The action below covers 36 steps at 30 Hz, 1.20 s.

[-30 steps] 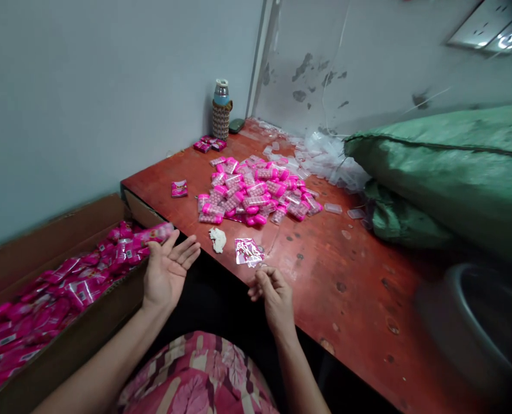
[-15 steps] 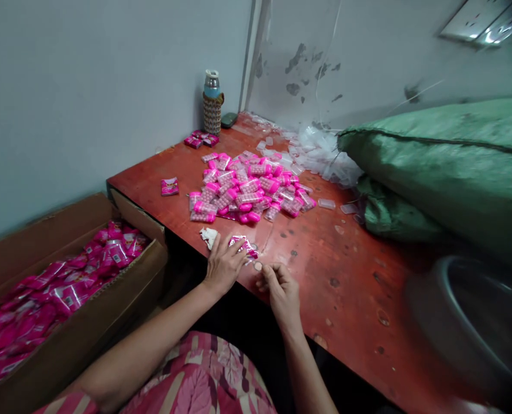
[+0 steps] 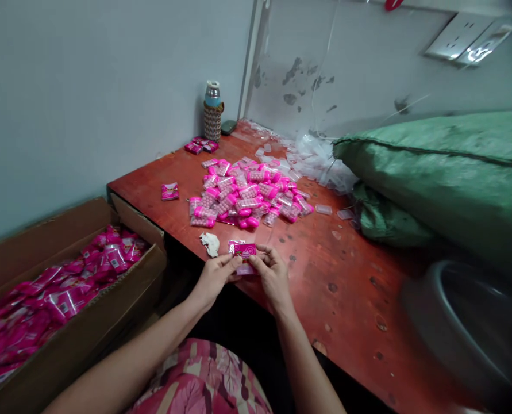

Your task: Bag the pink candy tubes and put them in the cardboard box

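My left hand and my right hand meet at the near edge of the red table, both pinching a small pink packet between thumbs and fingers. Just left of it lies a crumpled white scrap. Beyond the hands sits a heap of pink candy cases. A cardboard box full of pink packets stands at my left.
A pile of clear plastic cases lies at the back against the wall. A big green sack fills the right side. A bottle in a woven sleeve stands in the corner. A loose pink packet lies at left. A grey basin sits at right.
My left hand swung from over the box to the table, took up the pink packet, and now both hands hold it raised slightly off the table edge.
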Motion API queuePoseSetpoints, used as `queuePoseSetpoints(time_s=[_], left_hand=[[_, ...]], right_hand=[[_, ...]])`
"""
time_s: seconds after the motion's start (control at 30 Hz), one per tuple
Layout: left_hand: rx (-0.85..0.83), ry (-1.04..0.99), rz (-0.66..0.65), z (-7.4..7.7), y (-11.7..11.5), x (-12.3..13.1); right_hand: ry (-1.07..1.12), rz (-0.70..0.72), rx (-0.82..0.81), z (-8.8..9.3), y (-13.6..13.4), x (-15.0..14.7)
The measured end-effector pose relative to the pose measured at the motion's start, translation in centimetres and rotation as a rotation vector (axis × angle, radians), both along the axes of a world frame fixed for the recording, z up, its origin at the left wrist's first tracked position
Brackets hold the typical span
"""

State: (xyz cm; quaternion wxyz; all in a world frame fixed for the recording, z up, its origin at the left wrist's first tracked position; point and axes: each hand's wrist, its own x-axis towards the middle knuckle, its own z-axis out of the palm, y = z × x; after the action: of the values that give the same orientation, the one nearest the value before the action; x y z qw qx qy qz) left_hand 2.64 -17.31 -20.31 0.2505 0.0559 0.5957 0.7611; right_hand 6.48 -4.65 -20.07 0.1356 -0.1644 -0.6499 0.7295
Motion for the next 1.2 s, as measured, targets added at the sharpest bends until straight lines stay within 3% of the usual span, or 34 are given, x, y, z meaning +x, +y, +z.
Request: queuePoseSetpoints(time_s=[0.13,0.3,0.37,0.5,0.6,0.67,0.77,0.87,0.93,1.07,1.2], left_hand=[[0.142,-0.187,0.049,0.0,-0.5,-0.6],[0.088,-0.24,0.099,-0.4,-1.4,-1.1],[0.107,-0.289,0.12,-0.4,-1.8,-1.1],[0.164,-0.386,0.173,0.0,-2.4,-1.3],[0.22,-0.454,0.221,0.2,-2.8,-1.7],[0.271,-0.51,0.264,0.0,-2.9,-2.0],[0.356,-0.589,0.341,-0.3,-2.8,-2.4],[0.426,-0.633,0.393,-0.5,-2.2,-2.6],[0.464,-0.647,0.406,-0.5,-1.7,-2.6],[0.475,-0.662,0.367,0.0,-0.6,-2.1],[0.46,-0.657,0.334,0.8,0.3,-1.2]], right_hand=[[-0.01,0.113,0.248,0.2,0.0,-0.7],[0.041,0.027,1.131,0.2,3.5,-4.7],[0.049,0.041,1.39,0.0,4.9,-6.8],[0.09,0.118,1.579,-0.5,6.1,-10.0],[0.154,0.109,1.531,-0.5,6.0,-10.7],[0.191,0.042,1.387,-0.2,5.6,-9.9],[0.124,-0.043,0.987,0.6,4.0,-6.5],[-0.04,0.003,0.499,1.2,1.2,-1.7],[-0.118,0.094,0.284,1.4,-1.0,1.0],[-0.169,0.112,0.166,1.0,-4.2,3.6],[-0.135,0.044,0.169,0.4,-4.8,3.6]])
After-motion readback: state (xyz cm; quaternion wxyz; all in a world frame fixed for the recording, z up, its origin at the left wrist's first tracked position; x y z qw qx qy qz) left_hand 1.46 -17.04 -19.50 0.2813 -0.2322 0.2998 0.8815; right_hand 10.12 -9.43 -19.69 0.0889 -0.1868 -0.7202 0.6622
